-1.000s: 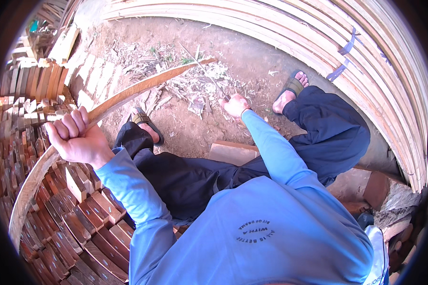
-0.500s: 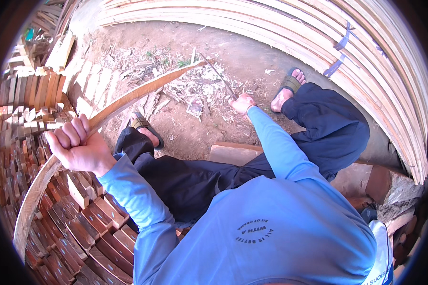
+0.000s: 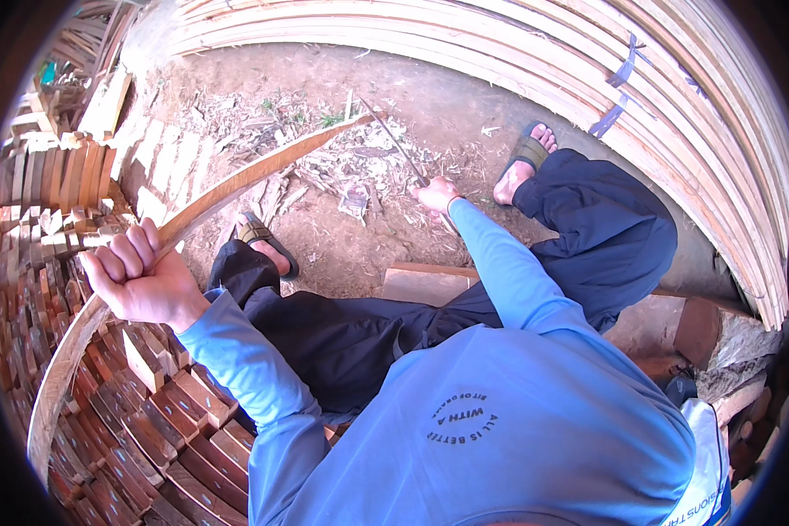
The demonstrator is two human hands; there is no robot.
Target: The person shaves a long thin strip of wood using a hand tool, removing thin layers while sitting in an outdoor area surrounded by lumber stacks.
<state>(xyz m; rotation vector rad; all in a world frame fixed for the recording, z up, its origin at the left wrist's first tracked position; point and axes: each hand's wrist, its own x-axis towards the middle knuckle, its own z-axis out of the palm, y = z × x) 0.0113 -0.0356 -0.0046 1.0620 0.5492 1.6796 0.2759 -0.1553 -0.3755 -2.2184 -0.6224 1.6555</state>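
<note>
My left hand [image 3: 149, 285] is closed in a fist around a long wooden strip [image 3: 254, 171], pale brown with a slight curve. One end of the strip runs down past my left side, while the other slants forward to the right over the ground. My right hand [image 3: 438, 195] is closed on a long knife [image 3: 401, 147] with a dark, narrow blade, its handle mostly covered by my fingers. The blade points forward and left, and its tip appears close to the strip's far end; I cannot tell whether they touch.
Stacked reddish-brown wood pieces [image 3: 140, 430] fill the left side. Long pale planks [image 3: 517, 74] curve across the far and right sides, with purple ties [image 3: 624, 61]. Wood shavings [image 3: 355, 167] litter the dirt between my sandaled feet. A wooden block [image 3: 425, 282] lies near my legs.
My right hand has drawn slightly back toward me and left with the knife. My left hand keeps its hold on the wooden strip, which has hardly moved.
</note>
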